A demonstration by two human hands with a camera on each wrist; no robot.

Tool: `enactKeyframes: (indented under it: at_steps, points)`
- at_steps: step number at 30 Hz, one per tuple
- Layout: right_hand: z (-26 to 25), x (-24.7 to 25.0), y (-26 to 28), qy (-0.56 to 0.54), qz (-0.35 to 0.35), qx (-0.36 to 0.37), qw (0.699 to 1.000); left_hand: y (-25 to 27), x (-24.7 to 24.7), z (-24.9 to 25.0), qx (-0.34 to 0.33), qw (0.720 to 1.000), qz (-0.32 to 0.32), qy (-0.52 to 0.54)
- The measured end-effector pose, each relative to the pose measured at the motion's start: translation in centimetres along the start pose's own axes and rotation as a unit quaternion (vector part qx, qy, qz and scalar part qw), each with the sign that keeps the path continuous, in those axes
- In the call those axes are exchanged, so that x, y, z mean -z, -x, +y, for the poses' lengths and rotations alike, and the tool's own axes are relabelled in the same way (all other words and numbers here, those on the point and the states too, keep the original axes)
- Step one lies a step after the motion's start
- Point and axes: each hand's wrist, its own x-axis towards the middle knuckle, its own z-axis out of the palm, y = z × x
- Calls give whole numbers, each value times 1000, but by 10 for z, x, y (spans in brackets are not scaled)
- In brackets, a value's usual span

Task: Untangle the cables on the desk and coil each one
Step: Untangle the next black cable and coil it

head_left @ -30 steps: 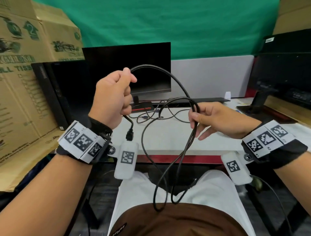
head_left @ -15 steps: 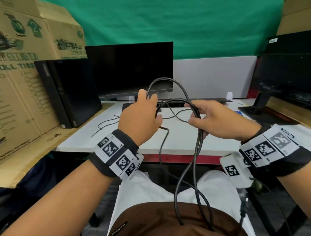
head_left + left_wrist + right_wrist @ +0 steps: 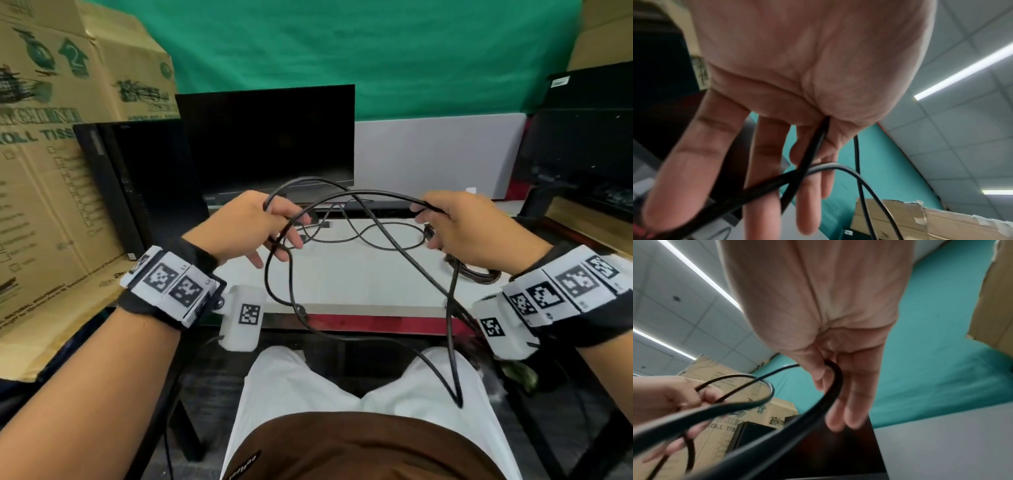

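Observation:
A long black cable [image 3: 370, 197] arches between my two hands above the front of the white desk [image 3: 346, 282]. My left hand [image 3: 281, 231] pinches one end of the arch under its thumb, the other fingers nearly straight; the left wrist view shows the cable [image 3: 816, 142] leaving the thumb fold. My right hand [image 3: 428, 219] pinches the other end, seen in the right wrist view as the cable [image 3: 835, 379] running between thumb and fingers. Loose loops [image 3: 454, 394] hang to my lap. Thinner black cables [image 3: 380, 241] lie tangled on the desk behind.
A dark monitor [image 3: 267, 144] stands at the back of the desk, a black PC tower [image 3: 137, 181] and cardboard boxes [image 3: 51, 144] to the left. Another monitor [image 3: 582, 154] is on the right. A dark coiled cable [image 3: 474, 272] lies under my right wrist.
My left hand came down from its raised position to the right hand, then both hands moved apart. The bundled loops have opened into a wide arch between them.

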Motion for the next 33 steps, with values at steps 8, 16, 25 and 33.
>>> enactKeyframes:
  at_steps: [8,16,25,33]
  points:
    - [-39,-13,8,-144,111,136,974,-7,-43,14,-22,999,-29,2]
    - [-16,15,2,-219,121,13,968,-6,-28,0,18,1000,3,-24]
    - [-50,9,24,112,114,170,972,-8,-51,4,-7,998,-42,-56]
    - [-3,48,-6,-117,326,69,936,-15,-28,-39,105,980,-37,-166]
